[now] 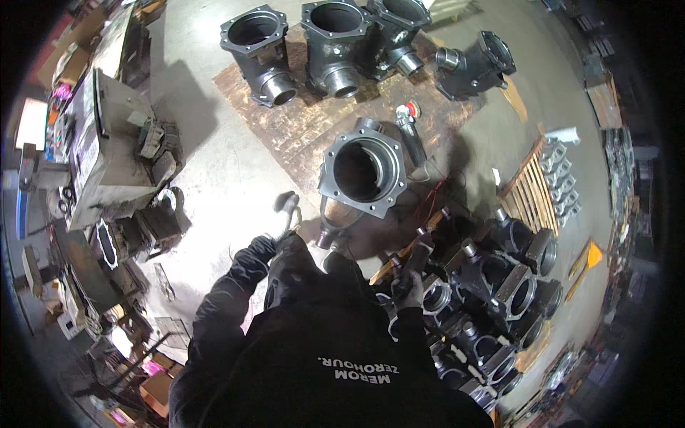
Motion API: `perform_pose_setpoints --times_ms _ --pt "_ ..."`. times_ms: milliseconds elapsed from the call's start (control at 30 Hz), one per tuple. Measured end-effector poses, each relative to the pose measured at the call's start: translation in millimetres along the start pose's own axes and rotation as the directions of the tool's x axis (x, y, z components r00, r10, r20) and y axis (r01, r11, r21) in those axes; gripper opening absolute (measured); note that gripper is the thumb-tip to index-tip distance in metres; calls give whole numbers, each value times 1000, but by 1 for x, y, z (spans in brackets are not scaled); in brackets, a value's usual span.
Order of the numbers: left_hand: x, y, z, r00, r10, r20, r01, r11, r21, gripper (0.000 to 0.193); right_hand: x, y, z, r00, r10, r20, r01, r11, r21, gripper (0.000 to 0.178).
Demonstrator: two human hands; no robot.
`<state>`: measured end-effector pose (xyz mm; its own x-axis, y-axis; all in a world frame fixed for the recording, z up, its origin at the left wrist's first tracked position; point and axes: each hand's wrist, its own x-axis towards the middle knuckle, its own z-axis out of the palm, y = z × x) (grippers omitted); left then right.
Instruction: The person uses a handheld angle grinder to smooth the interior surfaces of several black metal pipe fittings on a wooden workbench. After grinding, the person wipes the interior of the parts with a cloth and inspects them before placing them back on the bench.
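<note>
My left hand (287, 207), in a light glove with dark fingertips, reaches forward over the pale floor. It looks open, thumb apart from the fingers, with nothing visible in it. Right of it stands a black flanged pipe casting (330, 171), its round bore facing up and a smaller pipe end low by my feet. At my right side, my right hand (408, 291), gloved in grey, is closed around a dark, elongated tool (421, 258) whose kind is hard to make out. Beyond the casting, an angle grinder (412, 139) with a red disc lies on a brown board (303, 132).
Several similar black castings (260, 60) stand along the board's far side; another casting (477, 65) lies tilted at far right. Many dark castings (492, 292) crowd my right. A wooden pallet (529, 189) holds grey metal parts. A metal cabinet (107, 146) stands left. Cables (432, 200) trail nearby.
</note>
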<state>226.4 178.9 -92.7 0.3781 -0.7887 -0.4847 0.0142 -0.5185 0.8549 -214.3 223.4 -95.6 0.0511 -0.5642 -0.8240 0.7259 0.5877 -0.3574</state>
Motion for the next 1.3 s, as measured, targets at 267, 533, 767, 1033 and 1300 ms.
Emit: perform_pose_setpoints --times_ms 267,533,767,1033,1300 --pt "-23 107 82 974 122 -189 -145 983 -112 93 -10 -72 77 997 -52 55 62 976 -208 31" --pt "74 175 68 929 367 36 -368 915 162 86 -25 -81 86 988 -52 149 85 972 -221 31" --pt "98 189 96 914 383 134 -391 743 543 48 -17 -47 -6 987 -124 98 133 987 -94 34" --pt "55 182 113 803 558 210 -583 658 476 50 -15 -28 -43 995 -96 -15 94 990 -105 35" --pt "85 192 158 599 528 603 -796 476 374 48 -39 -21 22 988 -143 53 147 986 -78 35"
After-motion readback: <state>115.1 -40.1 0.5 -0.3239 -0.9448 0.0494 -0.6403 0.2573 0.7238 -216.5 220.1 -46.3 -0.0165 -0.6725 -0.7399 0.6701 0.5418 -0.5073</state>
